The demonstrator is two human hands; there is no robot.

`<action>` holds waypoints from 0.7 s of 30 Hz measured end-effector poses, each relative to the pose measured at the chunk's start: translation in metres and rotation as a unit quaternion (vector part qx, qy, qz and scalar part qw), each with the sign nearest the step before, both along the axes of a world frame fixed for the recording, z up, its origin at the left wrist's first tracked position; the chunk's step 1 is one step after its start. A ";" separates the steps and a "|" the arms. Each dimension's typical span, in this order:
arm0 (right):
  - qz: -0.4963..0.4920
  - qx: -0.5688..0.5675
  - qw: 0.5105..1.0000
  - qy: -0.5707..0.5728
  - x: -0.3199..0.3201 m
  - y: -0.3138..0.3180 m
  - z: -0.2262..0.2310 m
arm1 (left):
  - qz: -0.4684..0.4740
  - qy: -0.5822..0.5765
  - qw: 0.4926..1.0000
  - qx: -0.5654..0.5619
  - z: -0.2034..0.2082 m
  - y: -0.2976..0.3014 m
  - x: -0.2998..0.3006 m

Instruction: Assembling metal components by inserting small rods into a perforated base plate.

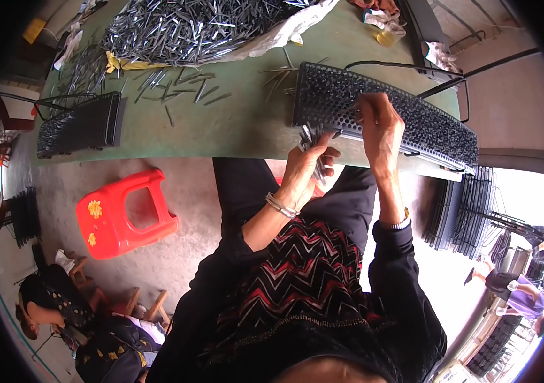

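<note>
My left hand (306,167) is closed around a bundle of thin grey metal strips (312,135), whose ends stick out above and below the fingers. It is just off the table's near edge, in front of my lap. My right hand (382,131) is over a long black perforated rack (435,126), fingers bent and pinched together at its holes. What lies between those fingertips is too small and hidden to make out. Many of the rack's holes look filled with dark, shiny pieces, while those at its left end show as round openings.
A heap of metal strips (182,29) lies on a white sheet across the green table (233,124), with loose strips (205,89) nearby. Another black rack (80,124) stands left. A red stool (118,214) is on the floor. Other people (530,300) are at both sides.
</note>
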State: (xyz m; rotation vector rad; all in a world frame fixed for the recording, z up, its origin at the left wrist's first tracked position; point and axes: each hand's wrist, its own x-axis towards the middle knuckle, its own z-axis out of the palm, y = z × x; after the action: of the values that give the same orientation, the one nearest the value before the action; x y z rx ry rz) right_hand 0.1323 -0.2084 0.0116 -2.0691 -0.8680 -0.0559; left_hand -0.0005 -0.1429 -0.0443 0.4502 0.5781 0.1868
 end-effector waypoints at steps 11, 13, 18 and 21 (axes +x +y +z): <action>0.007 0.002 0.993 -0.115 0.017 0.015 -0.016 | 0.015 -0.014 0.999 -0.036 -0.006 -0.001 0.002; 0.008 0.005 0.995 -0.103 0.015 0.016 -0.016 | 0.023 -0.007 0.999 -0.033 -0.003 -0.001 0.002; 0.019 -0.076 0.980 -0.185 0.014 0.018 -0.023 | 0.025 -0.008 0.999 -0.027 0.002 -0.001 0.000; 0.009 -0.108 0.979 -0.175 0.012 0.017 -0.021 | 0.023 -0.005 1.000 -0.017 0.002 -0.003 0.000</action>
State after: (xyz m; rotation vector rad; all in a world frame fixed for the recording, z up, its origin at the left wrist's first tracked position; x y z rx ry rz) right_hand 0.1439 -0.1917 -0.0091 -2.2937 -1.1475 -0.3391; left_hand -0.0002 -0.1454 -0.0425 0.4027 0.5807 0.2234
